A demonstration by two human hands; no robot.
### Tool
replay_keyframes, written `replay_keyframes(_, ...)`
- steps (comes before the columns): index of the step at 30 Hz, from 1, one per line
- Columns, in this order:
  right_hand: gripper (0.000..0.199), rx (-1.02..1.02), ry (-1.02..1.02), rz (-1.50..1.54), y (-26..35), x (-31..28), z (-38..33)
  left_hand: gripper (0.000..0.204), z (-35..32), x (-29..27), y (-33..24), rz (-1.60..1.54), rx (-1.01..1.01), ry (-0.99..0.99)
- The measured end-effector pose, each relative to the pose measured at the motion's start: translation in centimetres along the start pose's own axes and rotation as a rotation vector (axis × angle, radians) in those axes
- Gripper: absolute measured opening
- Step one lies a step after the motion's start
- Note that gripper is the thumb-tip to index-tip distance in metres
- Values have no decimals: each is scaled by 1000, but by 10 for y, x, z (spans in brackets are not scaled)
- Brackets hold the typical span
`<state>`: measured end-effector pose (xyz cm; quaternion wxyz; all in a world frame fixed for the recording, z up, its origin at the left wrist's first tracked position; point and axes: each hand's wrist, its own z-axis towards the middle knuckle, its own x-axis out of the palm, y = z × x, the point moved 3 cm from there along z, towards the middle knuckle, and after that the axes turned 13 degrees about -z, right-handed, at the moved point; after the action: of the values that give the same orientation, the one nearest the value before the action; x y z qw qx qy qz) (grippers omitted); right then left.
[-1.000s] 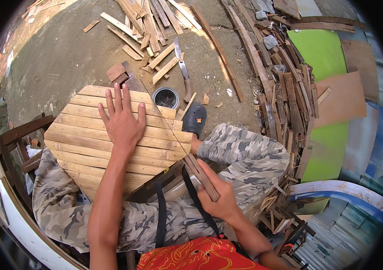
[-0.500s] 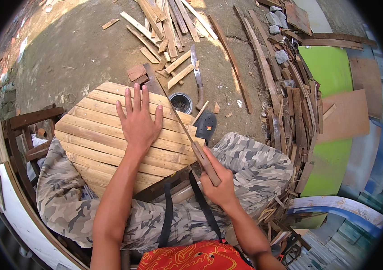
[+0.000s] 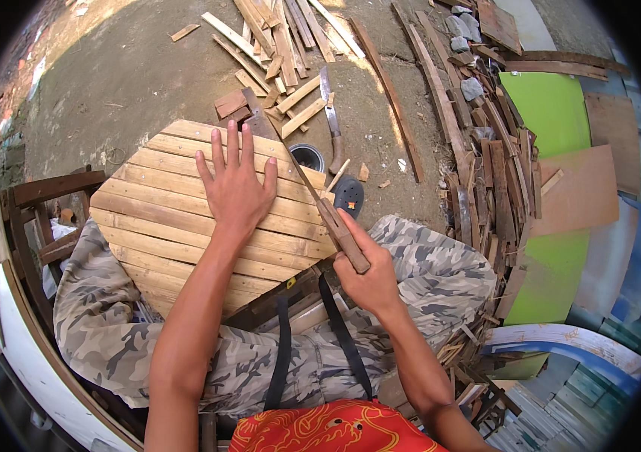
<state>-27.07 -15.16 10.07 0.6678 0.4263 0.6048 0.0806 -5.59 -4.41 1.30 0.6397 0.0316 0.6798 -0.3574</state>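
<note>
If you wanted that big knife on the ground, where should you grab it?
Probably by the brown handle, coming from the right: it points toward the person, the blade points away, and the round container crowds the handle's left side.

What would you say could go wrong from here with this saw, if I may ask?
The left hand lies flat on the slatted wooden panel, its thumb toward the saw that the right hand grips; a jumping blade might cut it.

The dark clog shows just past the panel's edge, near the saw, so a falling offcut could perhaps hit that foot.
</note>
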Motion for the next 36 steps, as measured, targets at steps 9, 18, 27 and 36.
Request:
replay_keyframes(9, 65, 346, 288, -63, 107, -127, -59, 70, 0, -4, -3, -29, -44, 5)
replay_keyframes(18, 61, 197, 146, 43, 7, 24, 91, 70, 1, -2, -4, -26, -36, -30)
replay_keyframes(27, 63, 212, 194, -39, 115, -144, -52, 70, -1, -4, -6, -4, -45, -24)
replay_keyframes(36, 64, 506, 331, -26, 93, -113, 20, 72, 0, -6, -6, -57, -76, -5)
